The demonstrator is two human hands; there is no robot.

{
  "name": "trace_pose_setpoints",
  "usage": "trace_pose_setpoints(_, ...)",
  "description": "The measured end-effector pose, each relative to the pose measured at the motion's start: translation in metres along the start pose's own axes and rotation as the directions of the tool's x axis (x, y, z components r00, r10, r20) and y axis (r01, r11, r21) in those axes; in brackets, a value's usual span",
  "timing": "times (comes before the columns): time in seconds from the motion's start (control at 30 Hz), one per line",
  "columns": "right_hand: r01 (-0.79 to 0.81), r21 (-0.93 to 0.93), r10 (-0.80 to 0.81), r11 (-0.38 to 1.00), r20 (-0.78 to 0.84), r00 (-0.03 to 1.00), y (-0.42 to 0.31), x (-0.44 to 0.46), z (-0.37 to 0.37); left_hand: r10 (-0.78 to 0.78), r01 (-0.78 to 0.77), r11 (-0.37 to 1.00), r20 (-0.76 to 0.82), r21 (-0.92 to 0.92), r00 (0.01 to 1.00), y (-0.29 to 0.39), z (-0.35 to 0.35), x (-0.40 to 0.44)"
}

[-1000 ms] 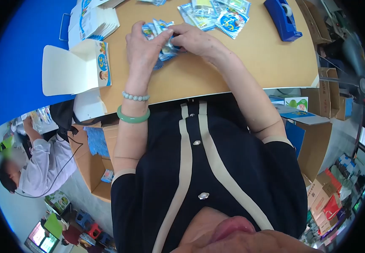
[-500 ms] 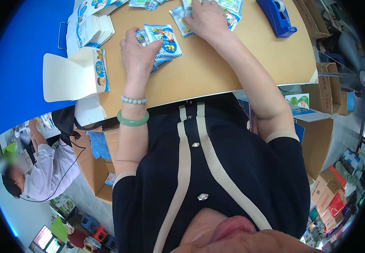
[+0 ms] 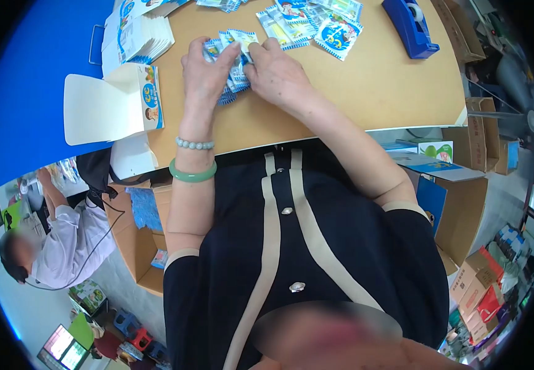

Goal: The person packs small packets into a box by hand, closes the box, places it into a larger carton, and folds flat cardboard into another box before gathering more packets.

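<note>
My left hand (image 3: 204, 77) is closed around a small stack of blue-and-white snack packets (image 3: 237, 75), its thumb lying on top. My right hand (image 3: 276, 73) touches the right side of that stack, its fingers bent around the edge of the upper packet (image 3: 242, 38). The fingertips of both hands are partly hidden. Beyond my right hand, several loose packets (image 3: 339, 36) lie overlapping on the table. To the left of my left hand stands an open white carton (image 3: 103, 108) with a printed side, its flap raised.
Flat printed cartons (image 3: 146, 40) are piled at the back left of the table (image 3: 372, 92). A blue tape dispenser (image 3: 412, 31) stands at the right. Cardboard boxes (image 3: 458, 209) sit below the table edge. A person in a white shirt (image 3: 72, 246) is at the far left.
My right hand has moved left, from the loose packets to the stack in my left hand. A packet now lies at the stack's upper right.
</note>
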State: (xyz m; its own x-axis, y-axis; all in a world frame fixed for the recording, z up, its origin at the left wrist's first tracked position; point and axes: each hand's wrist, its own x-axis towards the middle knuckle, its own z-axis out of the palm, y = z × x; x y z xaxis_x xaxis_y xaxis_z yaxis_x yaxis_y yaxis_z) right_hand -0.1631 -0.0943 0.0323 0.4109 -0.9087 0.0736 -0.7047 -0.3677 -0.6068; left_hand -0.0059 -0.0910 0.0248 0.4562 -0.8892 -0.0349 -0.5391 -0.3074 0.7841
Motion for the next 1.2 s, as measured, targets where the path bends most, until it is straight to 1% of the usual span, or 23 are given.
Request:
trace_pose_setpoints(0.03, -0.02, 0.051, 0.018, 0.999, 0.048, 0.999, -0.001, -0.001, -0.001, -0.037, 0.038, 0.997, 0.024, -0.073, 0.999, -0.002, -0.002, 0.0)
trace_pose_setpoints(0.07, -0.016, 0.054, 0.013, 0.998, 0.054, 0.998, 0.001, -0.001, 0.0, -0.042, 0.044, 0.997, 0.019, -0.07, 0.999, -0.004, -0.003, -0.001)
trace_pose_setpoints(0.17, 0.089, 0.162, -0.109, 0.983, 0.124, 0.986, 0.018, 0.001, -0.002, 0.065, -0.063, 0.985, -0.007, 0.163, 0.998, -0.002, 0.002, 0.0)
trace_pose_setpoints(0.2, 0.079, 0.154, -0.098, 0.985, 0.118, 0.988, 0.024, 0.0, -0.009, 0.072, -0.072, 0.985, 0.004, 0.156, 0.997, 0.001, 0.004, -0.001)
trace_pose_setpoints(0.3, 0.082, 0.166, -0.084, 0.983, 0.005, 0.996, 0.04, -0.002, -0.033, 0.063, -0.054, 0.973, -0.034, 0.225, 0.997, 0.005, -0.002, -0.008)
trace_pose_setpoints(0.33, 0.084, 0.166, -0.087, 0.983, 0.009, 0.996, 0.048, -0.003, -0.036, 0.059, -0.049, 0.973, -0.036, 0.224, 0.998, 0.006, -0.003, -0.01)
trace_pose_setpoints(0.37, 0.018, -0.202, -0.071, 0.979, -0.255, 0.964, 0.058, -0.005, -0.038, 0.053, -0.04, 0.968, -0.043, 0.249, 0.998, 0.009, -0.005, -0.013)
trace_pose_setpoints(0.4, -0.146, -0.512, -0.148, 0.847, -0.49, 0.859, 0.067, -0.005, -0.04, 0.049, -0.034, 0.962, -0.049, 0.272, 0.998, 0.013, -0.005, -0.014)
trace_pose_setpoints(0.43, -0.152, -0.511, -0.145, 0.846, -0.494, 0.857, 0.076, -0.003, -0.04, 0.049, -0.032, 0.955, -0.052, 0.294, 0.997, 0.015, -0.005, -0.015)
trace_pose_setpoints(0.53, -0.266, -0.666, 0.055, 0.697, -0.32, 0.946, 0.096, 0.003, -0.042, 0.047, -0.033, 0.956, -0.041, 0.29, 0.998, 0.019, -0.004, -0.017)
trace_pose_setpoints(0.57, -0.261, -0.667, 0.049, 0.698, -0.319, 0.946, 0.099, 0.001, -0.046, 0.041, -0.027, 0.956, -0.043, 0.291, 0.998, 0.019, -0.006, -0.018)
trace_pose_setpoints(0.6, -0.243, -0.593, 0.046, 0.768, -0.327, 0.944, 0.099, -0.001, -0.052, 0.037, -0.02, 0.957, -0.053, 0.29, 0.998, 0.018, -0.007, -0.018)
trace_pose_setpoints(0.67, -0.189, -0.426, 0.039, 0.885, -0.337, 0.941, 0.094, -0.004, -0.06, 0.082, -0.059, 0.958, -0.069, 0.282, 0.994, 0.011, -0.002, -0.015)
trace_pose_setpoints(0.7, -0.182, -0.424, 0.035, 0.887, -0.331, 0.943, 0.084, -0.008, -0.057, 0.104, -0.08, 0.956, -0.071, 0.281, 0.992, 0.008, -0.002, -0.015)
trace_pose_setpoints(0.73, -0.001, -0.329, -0.142, 0.944, -0.409, 0.902, 0.07, -0.011, -0.05, 0.099, -0.074, 0.956, -0.074, 0.285, 0.992, 0.008, -0.003, -0.014)
trace_pose_setpoints(0.77, 0.182, -0.241, -0.283, 0.953, -0.498, 0.82, 0.056, -0.016, -0.041, 0.083, -0.059, 0.956, -0.073, 0.287, 0.994, 0.009, -0.004, -0.016)
trace_pose_setpoints(0.83, 0.353, -0.182, -0.397, 0.918, -0.453, 0.799, 0.025, -0.013, -0.015, 0.071, -0.05, 0.957, -0.063, 0.286, 0.995, 0.014, -0.004, -0.016)
trace_pose_setpoints(0.87, 0.346, -0.185, -0.392, 0.92, -0.461, 0.796, 0.018, -0.011, -0.003, 0.081, -0.061, 0.956, -0.058, 0.287, 0.995, 0.013, -0.003, -0.013)
trace_pose_setpoints(0.93, 0.278, -0.18, -0.323, 0.943, -0.311, 0.894, 0.01, -0.006, 0.017, 0.069, -0.058, 0.982, -0.054, 0.182, 0.996, 0.003, -0.002, -0.006)
trace_pose_setpoints(0.97, 0.289, -0.178, -0.332, 0.941, -0.308, 0.891, 0.012, -0.004, 0.019, 0.056, -0.048, 0.99, -0.059, 0.129, 0.997, -0.004, -0.003, -0.003)
trace_pose_setpoints(1.0, 0.286, -0.17, -0.325, 0.943, -0.292, 0.899, 0.012, -0.003, 0.018, 0.048, -0.038, 0.99, -0.068, 0.133, 0.997, -0.001, -0.005, -0.006)
trace_pose_setpoints(1.1, 0.271, -0.159, -0.304, 0.949, -0.248, 0.92, 0.017, -0.005, 0.014, 0.147, -0.12, 0.972, -0.127, 0.202, 0.981, 0.012, 0.004, -0.015)
trace_pose_setpoints(1.2, 0.309, -0.113, -0.326, 0.944, -0.204, 0.923, 0.022, -0.007, 0.004, 0.144, -0.114, 0.961, -0.108, 0.252, 0.984, 0.02, 0.003, -0.02)
